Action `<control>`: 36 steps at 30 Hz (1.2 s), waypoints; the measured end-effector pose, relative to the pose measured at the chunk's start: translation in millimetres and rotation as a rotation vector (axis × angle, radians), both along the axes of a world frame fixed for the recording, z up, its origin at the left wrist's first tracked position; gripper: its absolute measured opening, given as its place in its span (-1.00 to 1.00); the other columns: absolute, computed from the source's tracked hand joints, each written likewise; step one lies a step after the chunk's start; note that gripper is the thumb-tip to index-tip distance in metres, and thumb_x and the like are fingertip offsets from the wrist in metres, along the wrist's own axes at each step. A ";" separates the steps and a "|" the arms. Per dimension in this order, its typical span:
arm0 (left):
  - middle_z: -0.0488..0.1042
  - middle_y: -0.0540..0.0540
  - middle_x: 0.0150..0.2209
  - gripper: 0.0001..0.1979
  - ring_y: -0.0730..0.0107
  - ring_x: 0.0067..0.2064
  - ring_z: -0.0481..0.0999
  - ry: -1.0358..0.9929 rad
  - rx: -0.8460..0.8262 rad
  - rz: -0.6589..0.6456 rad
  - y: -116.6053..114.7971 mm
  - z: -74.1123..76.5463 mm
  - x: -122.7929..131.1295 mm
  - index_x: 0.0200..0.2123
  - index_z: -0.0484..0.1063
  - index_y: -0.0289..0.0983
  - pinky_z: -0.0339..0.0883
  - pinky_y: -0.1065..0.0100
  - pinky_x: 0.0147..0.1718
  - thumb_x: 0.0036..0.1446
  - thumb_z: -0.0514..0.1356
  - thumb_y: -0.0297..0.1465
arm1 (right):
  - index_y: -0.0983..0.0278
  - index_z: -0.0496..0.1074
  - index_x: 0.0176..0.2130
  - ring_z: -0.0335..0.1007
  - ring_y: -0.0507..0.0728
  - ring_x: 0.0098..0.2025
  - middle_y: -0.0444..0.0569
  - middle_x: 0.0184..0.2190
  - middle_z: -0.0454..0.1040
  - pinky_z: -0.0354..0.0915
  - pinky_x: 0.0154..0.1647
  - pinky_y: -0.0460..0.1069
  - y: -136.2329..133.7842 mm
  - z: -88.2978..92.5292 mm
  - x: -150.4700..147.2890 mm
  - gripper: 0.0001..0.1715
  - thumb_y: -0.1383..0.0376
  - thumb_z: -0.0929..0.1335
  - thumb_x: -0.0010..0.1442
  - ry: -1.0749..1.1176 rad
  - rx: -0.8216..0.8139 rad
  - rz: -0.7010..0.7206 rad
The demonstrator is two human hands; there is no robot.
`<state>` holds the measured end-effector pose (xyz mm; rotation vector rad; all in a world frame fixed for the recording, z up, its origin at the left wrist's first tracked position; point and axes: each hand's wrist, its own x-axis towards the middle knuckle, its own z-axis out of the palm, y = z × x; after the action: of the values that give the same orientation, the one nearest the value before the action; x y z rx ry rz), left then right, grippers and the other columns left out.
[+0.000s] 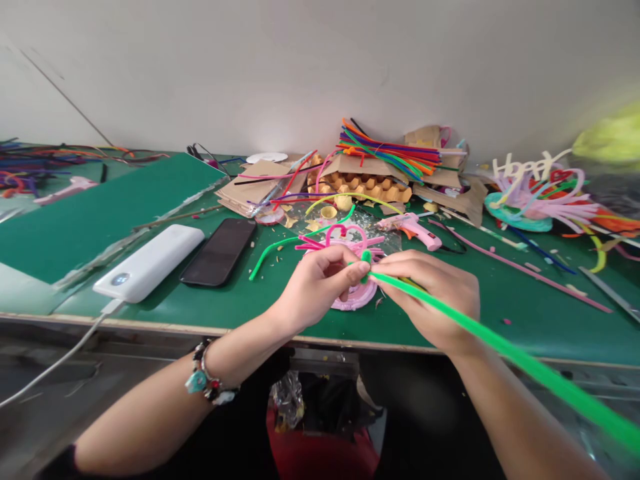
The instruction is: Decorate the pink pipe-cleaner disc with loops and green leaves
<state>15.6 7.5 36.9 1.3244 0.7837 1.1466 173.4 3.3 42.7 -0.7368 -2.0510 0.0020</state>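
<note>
Green pipe cleaner (500, 339) is mid-scene btwn both hands: L hand (320, 277) pinches its bent end, R hand (433, 290) grips it just to the R. Long axis runs near-right past R hand, the one closer to the loose length.

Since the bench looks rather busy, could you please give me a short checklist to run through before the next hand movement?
1. Green pipe cleaner gripped: ok; left hand and right hand both hold it.
2. Its full length in view: not ok; it runs out of the picture at lower right.
3. Glue gun apart from the hands: ok; it lies beyond the right hand.
4. Glue gun cool: cannot tell.
5. Table free of scraps: not ok; small pieces lie scattered.
6. Phone apart from the left hand: ok.
</note>
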 end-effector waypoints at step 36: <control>0.35 0.03 -0.59 -0.89 0.58 -0.56 0.29 0.399 0.338 -0.081 11.9 5.3 -15.5 -0.48 0.42 -0.36 0.18 0.54 -0.58 0.02 0.15 -0.44 | 0.27 0.35 -0.48 0.25 -0.12 -0.59 -0.25 -0.62 0.35 0.21 -0.58 -0.21 6.4 -2.1 -6.8 -0.93 0.34 0.36 0.00 0.701 -1.112 0.309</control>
<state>0.1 19.4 42.2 1.8889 0.8332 0.9903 166.5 9.7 40.7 -0.8614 -1.3273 1.4496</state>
